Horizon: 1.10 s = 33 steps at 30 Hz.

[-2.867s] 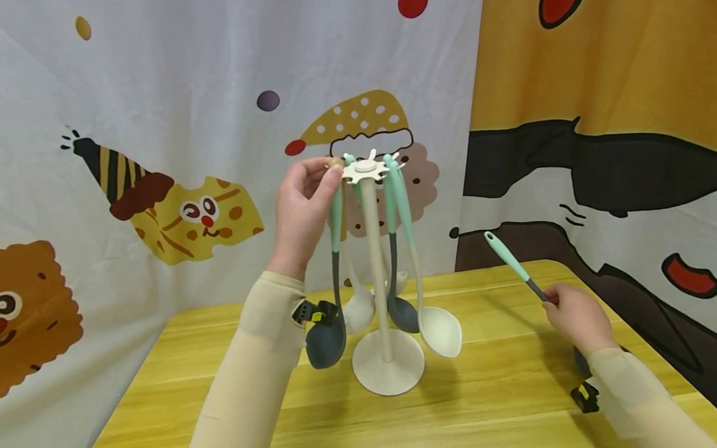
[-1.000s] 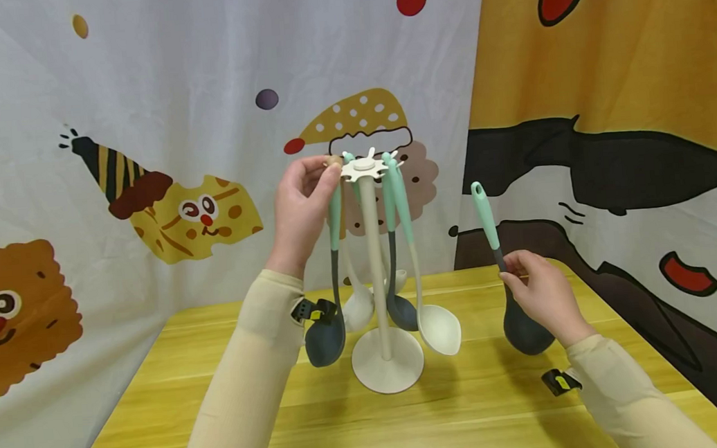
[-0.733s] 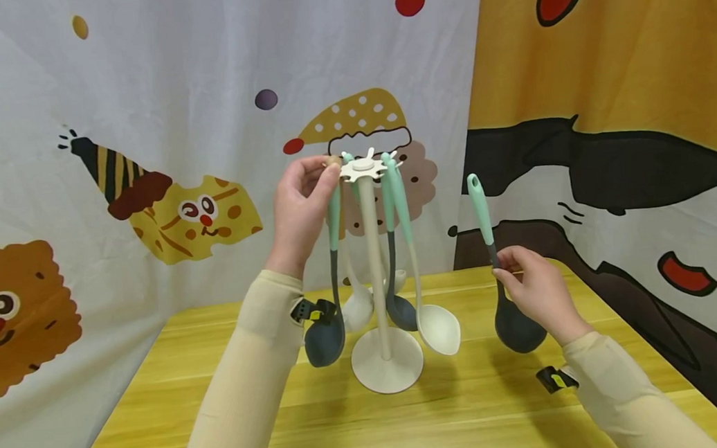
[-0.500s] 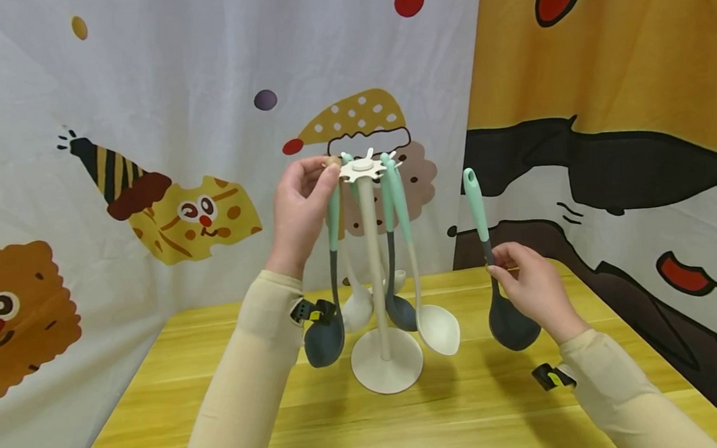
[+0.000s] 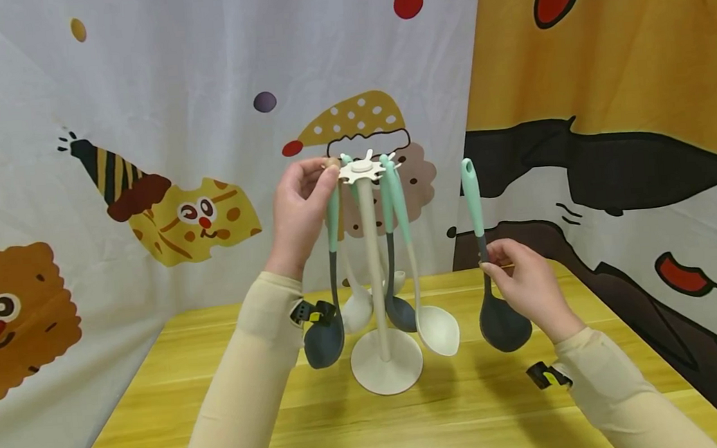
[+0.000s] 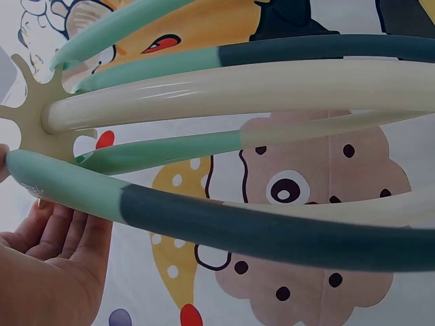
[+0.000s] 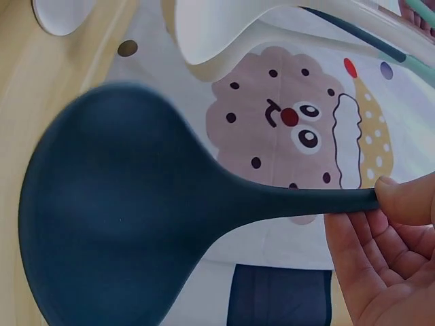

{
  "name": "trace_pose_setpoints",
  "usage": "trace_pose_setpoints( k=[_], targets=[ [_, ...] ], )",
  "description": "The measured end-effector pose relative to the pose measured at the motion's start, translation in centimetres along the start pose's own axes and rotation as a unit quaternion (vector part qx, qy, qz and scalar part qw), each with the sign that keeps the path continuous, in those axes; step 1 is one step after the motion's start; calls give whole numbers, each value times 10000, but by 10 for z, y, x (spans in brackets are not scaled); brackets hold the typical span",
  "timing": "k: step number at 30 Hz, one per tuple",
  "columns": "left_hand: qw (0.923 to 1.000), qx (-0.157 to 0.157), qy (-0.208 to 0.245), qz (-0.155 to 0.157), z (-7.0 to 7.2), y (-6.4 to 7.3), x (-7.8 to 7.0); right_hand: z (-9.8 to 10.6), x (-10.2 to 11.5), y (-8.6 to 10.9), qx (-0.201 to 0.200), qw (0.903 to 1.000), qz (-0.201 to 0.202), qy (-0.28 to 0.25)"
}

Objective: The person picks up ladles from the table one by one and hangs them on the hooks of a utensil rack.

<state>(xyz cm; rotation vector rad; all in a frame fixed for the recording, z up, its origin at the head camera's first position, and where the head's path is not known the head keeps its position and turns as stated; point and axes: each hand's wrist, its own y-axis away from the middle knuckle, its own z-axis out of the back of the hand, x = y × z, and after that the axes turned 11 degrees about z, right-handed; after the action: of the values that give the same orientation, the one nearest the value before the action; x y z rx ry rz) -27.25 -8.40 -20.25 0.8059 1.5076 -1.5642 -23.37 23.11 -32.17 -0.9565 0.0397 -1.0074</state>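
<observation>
A cream utensil rack [image 5: 371,265] stands upright with several ladles and spoons hanging from its notched top. My left hand [image 5: 300,211] pinches the rack's left edge, where the mint handle of a dark ladle [image 5: 324,342] hangs. The left wrist view has the thumb at that handle's end [image 6: 27,170] and the other fingers behind it; the exact contact is partly hidden. Right of the rack, my right hand [image 5: 534,288] pinches the dark stem of a soup ladle [image 5: 504,325], thumb against fingers. That ladle is nearly upright, mint handle up, bowl down, apart from the rack.
A white spoon [image 5: 439,331] hangs on the rack's right side, nearest the held ladle. Behind it hang a smaller dark ladle [image 5: 402,314] and pale utensils. The round base [image 5: 388,378] rests on the wooden table [image 5: 221,400]. A cartoon-print curtain [image 5: 295,34] hangs behind.
My right hand has brought the soup ladle leftward and up toward the rack, turning it from tilted to nearly upright. The left hand has stayed at the rack's top.
</observation>
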Motion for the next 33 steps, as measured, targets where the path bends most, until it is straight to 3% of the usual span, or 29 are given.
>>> trace_pose_setpoints(
  k=[12, 33],
  targets=[
    [10000, -14, 4, -92, 0, 1, -1, 5, 18, -5, -42, 9996, 284, -43],
    [10000, 7, -7, -80, 0, 1, 1, 7, 44, -12, -111, 9980, 415, -457]
  ],
)
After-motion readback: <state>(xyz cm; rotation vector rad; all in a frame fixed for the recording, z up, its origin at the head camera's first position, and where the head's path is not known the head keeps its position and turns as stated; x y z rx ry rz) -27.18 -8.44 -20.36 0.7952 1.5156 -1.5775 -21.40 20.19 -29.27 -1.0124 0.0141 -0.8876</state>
